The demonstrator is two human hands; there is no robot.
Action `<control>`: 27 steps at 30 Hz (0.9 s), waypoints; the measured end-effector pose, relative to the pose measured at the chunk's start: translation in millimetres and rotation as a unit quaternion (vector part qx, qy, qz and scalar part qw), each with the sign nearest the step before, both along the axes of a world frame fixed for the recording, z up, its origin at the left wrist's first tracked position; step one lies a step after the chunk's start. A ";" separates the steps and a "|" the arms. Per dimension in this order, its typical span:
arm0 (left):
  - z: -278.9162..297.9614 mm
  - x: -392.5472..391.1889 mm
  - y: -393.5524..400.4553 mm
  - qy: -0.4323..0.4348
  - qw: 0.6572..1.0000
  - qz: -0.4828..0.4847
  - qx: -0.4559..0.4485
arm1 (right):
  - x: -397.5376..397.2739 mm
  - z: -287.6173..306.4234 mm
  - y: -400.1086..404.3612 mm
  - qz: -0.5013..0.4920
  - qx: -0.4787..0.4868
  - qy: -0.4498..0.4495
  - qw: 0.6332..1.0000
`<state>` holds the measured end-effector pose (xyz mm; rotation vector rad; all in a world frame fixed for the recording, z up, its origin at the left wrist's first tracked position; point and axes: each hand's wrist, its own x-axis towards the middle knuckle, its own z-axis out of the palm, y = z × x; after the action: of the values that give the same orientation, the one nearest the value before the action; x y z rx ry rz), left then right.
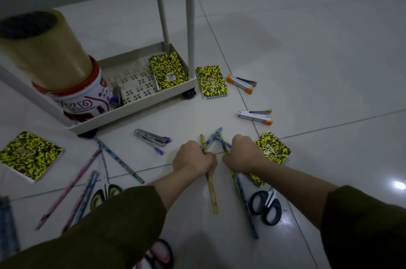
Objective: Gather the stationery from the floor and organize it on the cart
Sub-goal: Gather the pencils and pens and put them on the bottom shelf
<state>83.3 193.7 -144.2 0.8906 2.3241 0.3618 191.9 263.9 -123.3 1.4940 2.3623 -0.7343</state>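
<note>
Your left hand [193, 159] grips yellow pencil [212, 191], right hand [240, 155] grips blue pencil [242, 200], both low over floor; cart [140, 101] bottom tray holds one notebook [168, 69]; staplers, scissors, notebooks, pencils left to gather

glossy tiled floor [307, 49], matt plastic cart [140, 101], shiny metal staplers [254, 115], paper-covered notebooks [212, 82]

Left hand [193, 159] and right hand [240, 154] each grip pencils [212, 191] (tips crossing) above the floor [307, 49].
</note>
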 end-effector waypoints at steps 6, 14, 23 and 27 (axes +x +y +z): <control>15.3 -36.8 -20.2 -0.041 0.993 -0.064 0.095 | -13.4 4.5 -6.6 0.125 0.024 -0.075 0.989; 22.7 -59.2 -64.9 -0.314 0.917 0.151 0.197 | -37.9 15.0 0.8 0.005 -0.048 0.206 0.977; 48.1 -62.7 -49.0 -0.278 0.928 0.048 0.244 | -90.6 46.9 -3.1 -0.042 -0.044 0.478 0.876; 60.2 -65.4 -44.6 -0.295 0.912 0.003 0.285 | -95.2 47.9 -0.5 -0.161 -0.057 0.503 0.847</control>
<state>17.9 149.0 -84.0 0.8733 1.6688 1.1802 96.7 263.4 -75.4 1.7172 2.5987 -2.1387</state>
